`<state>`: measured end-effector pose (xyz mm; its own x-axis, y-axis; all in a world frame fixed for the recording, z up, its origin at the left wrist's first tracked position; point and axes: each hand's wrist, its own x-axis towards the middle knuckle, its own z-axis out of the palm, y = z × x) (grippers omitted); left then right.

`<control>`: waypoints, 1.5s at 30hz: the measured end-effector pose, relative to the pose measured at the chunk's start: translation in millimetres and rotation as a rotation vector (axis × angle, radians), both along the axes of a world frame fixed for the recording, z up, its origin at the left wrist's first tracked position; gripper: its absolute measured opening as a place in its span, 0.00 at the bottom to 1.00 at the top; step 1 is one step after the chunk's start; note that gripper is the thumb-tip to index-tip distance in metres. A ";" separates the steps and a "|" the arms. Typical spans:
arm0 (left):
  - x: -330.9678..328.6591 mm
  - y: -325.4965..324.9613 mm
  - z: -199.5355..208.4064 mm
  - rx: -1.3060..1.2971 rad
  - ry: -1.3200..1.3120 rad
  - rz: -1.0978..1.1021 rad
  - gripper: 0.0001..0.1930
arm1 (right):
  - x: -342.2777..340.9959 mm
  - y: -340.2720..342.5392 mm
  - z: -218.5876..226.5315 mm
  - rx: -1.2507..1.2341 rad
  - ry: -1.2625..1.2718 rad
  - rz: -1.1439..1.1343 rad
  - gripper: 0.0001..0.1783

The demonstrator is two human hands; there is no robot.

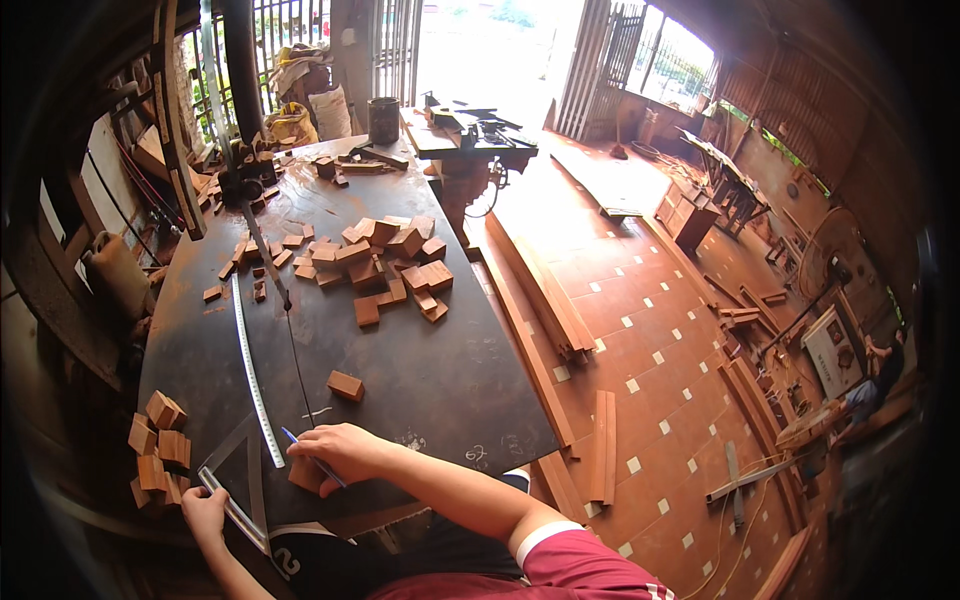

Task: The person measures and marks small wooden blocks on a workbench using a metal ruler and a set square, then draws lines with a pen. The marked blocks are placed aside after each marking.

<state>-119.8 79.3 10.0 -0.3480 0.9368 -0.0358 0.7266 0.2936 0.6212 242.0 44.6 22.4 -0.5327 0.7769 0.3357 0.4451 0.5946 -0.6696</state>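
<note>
At the table's near edge, my left hand (204, 515) grips the end of a metal try square (236, 512) between thumb and fingers. Its thin triangular blade (254, 485) rests on the dark tabletop. Just to the right, my right hand (345, 452) is closed around a blue pen (291, 436). Those fingers also reach over a reddish wooden block (303, 474), partly hidden under them; whether they grip it I cannot tell. A white ruler strip (252, 375) runs lengthwise up the table, left of the slit. Another block (346, 386) lies alone beyond my right hand.
A heap of wooden blocks (375, 255) covers the table's middle; a smaller pile (158, 450) sits at its left edge. An upright saw blade (258, 235) meets the tabletop (420, 375) farther off. Long planks (540, 285) lie on the tiled floor. A person (870, 390) is at far right.
</note>
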 end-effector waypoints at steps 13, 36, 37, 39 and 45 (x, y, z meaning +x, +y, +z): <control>-5.1 -48.5 21.6 0.168 -1.111 -0.015 0.04 | -4.4 -0.1 -2.9 -0.012 0.045 -0.105 0.40; 45.4 -59.3 -8.9 0.163 -1.610 -0.279 0.13 | 3.5 -1.7 -2.3 0.035 0.033 -0.129 0.38; 47.4 -58.0 -13.8 0.186 -1.600 -0.265 0.13 | 5.3 -1.8 -2.0 0.028 0.031 -0.129 0.38; 44.8 -54.8 -25.7 0.247 -1.574 -0.225 0.13 | 3.8 -1.1 0.7 0.027 0.005 -0.125 0.37; 37.8 -44.4 -37.6 0.209 -1.781 -0.246 0.12 | -2.5 8.3 1.9 0.083 0.036 -0.128 0.34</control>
<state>-82.0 35.0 -27.5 0.1037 0.9929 -0.0584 -0.7687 0.1173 0.6287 239.5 52.9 24.3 -0.4173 0.8064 0.4190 0.4975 0.5886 -0.6372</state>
